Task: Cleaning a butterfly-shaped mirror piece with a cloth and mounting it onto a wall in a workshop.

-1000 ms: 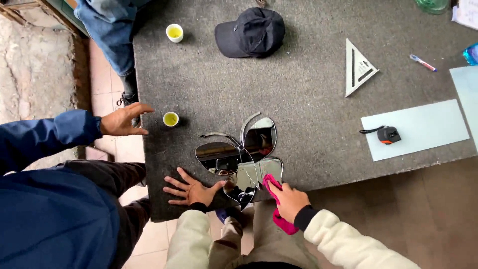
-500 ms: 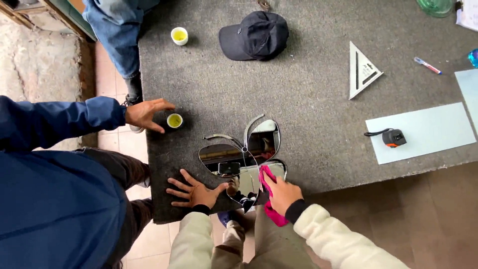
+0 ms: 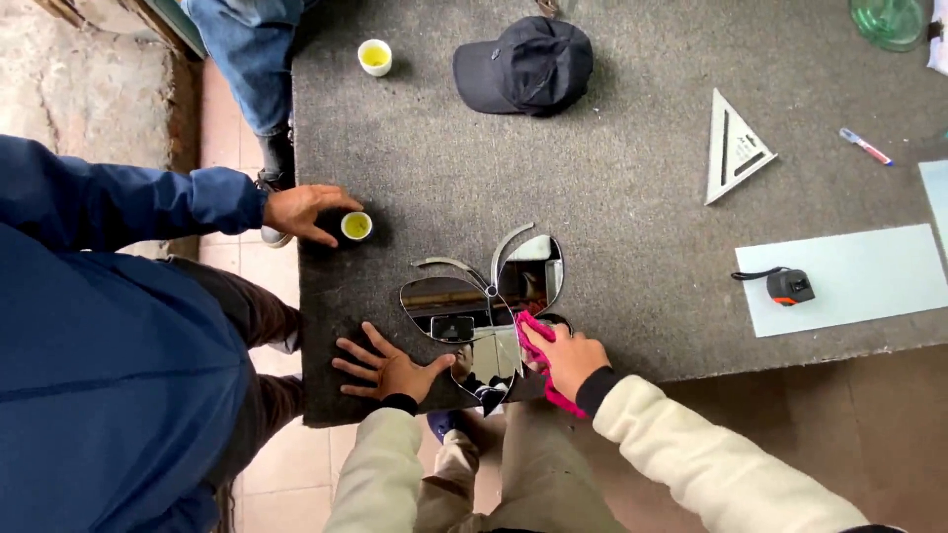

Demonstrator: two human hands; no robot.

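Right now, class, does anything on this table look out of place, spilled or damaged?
Nothing stands out. The butterfly-shaped mirror lies flat and whole, the right hand presses a pink cloth on it, and both small cups stand upright, unspilled.

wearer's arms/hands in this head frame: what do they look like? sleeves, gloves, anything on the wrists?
Both arms wear thick, fleecy cream sleeves with a dark, near-black inner cuff showing at each wrist. The left hand and right hand are bare: no gloves, and no rings or watch that can be made out. The blue-sleeved hand at the table's left edge belongs to another person, in a dark blue jacket.
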